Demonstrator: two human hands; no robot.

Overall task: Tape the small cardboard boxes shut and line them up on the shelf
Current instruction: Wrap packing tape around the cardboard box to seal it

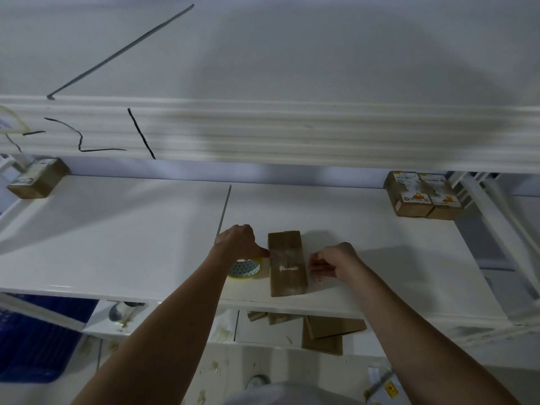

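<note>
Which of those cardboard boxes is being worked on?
The plain brown box at the shelf's front, between both hands. The others, one far left and two far right, sit untouched at the back.

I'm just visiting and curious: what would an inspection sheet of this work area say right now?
Surface: white shelf, a seam down its middle.
Job's things: brown box lying flat near the front edge, tape across its top; tape roll just left of it; two boxes side by side at back right; single box at back left.
Clutter: cardboard pieces on the level below; blue crate lower left.
Hands: left hand over the tape roll, thumb touching the box; right hand beside the box, fingers curled, contents unclear.
Cables: nothing seen.
Surroundings: white wall with dark marks.
</note>
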